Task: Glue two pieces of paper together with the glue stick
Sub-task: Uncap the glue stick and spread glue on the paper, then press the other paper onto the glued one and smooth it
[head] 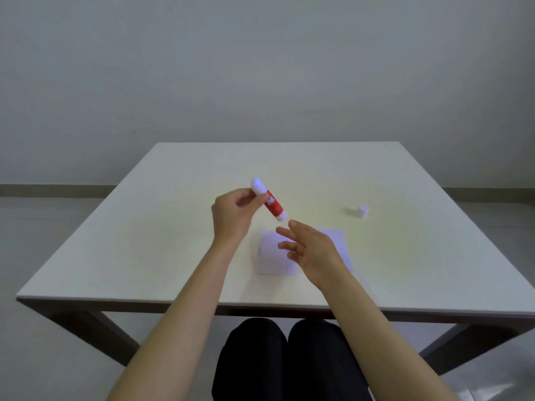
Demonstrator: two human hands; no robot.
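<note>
- Head view: glue stick [270, 203] is up off the table [162, 227], held by the left hand [231, 215], fingers pinched on its upper white part.
- Long axis is tilted: one white end points up and far-left, the other white end down and near-right, toward the right hand. Red label band sits mid-body.
- Can't tell which end has the glue.
- Right hand [311, 250] is empty, fingers spread and loosely curled, just below the stick's lower end, not touching it.
- Paper [272, 260] lies flat on the table under the right hand, partly covered by it; sheet count unclear.
- Small white cap [362, 212] sits on the table, far-right of the paper, well apart from both hands.
- No containers in view.
</note>
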